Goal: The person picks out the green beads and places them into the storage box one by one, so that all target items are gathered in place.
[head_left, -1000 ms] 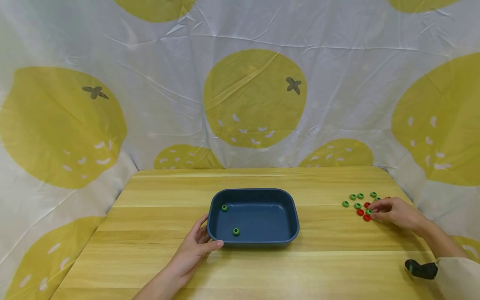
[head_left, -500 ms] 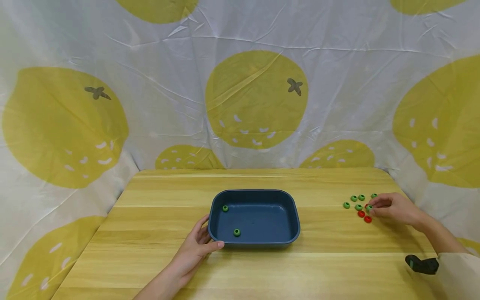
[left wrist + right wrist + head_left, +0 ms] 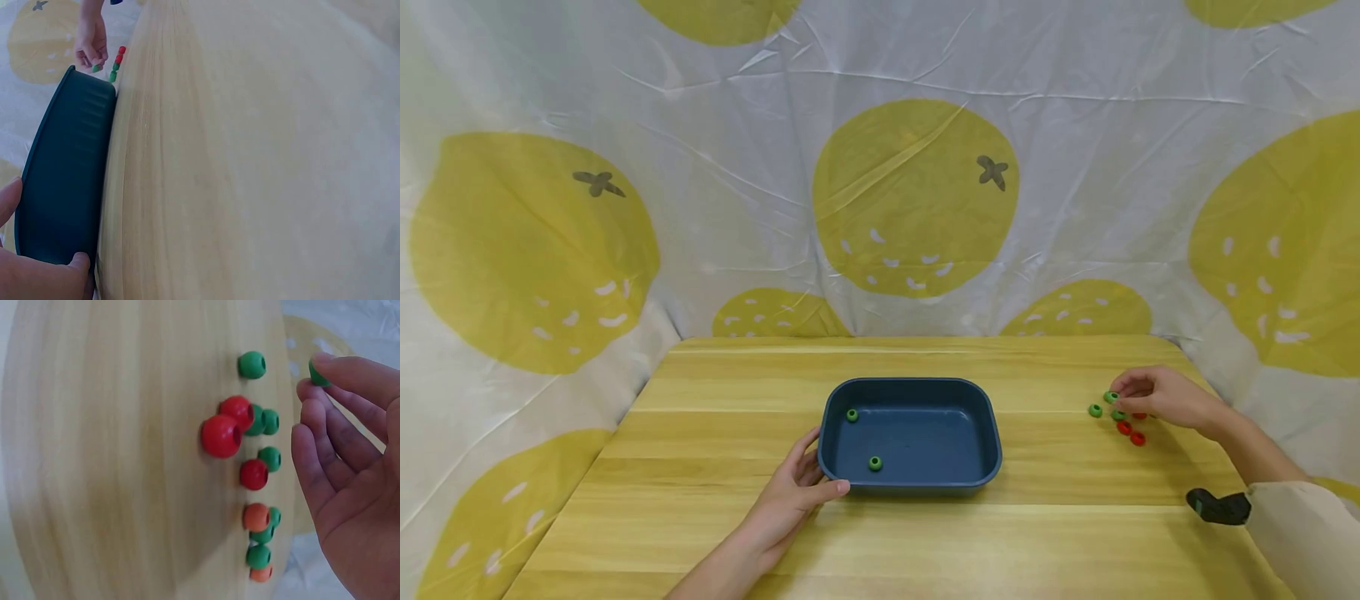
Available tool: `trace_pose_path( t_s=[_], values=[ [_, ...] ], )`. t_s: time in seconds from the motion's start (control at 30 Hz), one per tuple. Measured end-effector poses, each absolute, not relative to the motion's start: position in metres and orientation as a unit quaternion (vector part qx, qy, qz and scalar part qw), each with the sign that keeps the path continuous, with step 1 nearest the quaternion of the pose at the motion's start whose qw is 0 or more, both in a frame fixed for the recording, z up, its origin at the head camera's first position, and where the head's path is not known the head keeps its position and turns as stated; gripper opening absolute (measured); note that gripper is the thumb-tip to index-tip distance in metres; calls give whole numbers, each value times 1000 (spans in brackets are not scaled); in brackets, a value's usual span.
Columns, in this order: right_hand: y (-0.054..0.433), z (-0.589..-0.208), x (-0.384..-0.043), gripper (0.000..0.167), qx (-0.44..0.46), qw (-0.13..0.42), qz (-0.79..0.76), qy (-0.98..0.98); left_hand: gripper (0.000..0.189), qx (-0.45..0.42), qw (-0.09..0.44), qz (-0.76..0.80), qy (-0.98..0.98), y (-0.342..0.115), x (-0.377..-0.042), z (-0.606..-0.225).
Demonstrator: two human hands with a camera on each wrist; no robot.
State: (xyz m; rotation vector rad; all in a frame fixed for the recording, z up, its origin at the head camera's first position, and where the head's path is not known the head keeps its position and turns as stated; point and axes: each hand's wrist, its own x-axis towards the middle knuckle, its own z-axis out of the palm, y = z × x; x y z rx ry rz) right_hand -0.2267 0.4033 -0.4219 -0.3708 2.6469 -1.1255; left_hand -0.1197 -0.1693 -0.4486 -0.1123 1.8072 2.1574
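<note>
Behind the whole scene hangs the cloth (image 3: 752,192), and below both my hands spreads the table (image 3: 1045,467). The tray (image 3: 925,442) sits against my left hand (image 3: 786,498), which grips its near left corner, thumb over the rim, just as it did a second ago. My right hand (image 3: 1168,396), well apart to the tray's right, has changed: since half a second ago it has moved farther from me and toward the tray, and it looks raised. Its thumb and forefinger pinch a green bead (image 3: 317,375); the other fingers are loosely bent and hold nothing. So, as I judge it, this bead is off the wood but not in the tray, which contains two green beads (image 3: 875,463), both near my left hand's side. Loose on the table, red beads (image 3: 1124,427) lie nearer me than my pinch, a lone green bead (image 3: 1095,411) just left of it, and orange beads (image 3: 257,517) beside my right palm, hidden from the head view.
</note>
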Motion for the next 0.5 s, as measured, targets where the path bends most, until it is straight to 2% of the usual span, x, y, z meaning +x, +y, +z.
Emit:
trace_pose_path(
  t_s=[0.5],
  values=[
    [363,-399,-245,25,-179,139,-382,896,95,-46,159,752,638,-168,-120,-449]
  ],
)
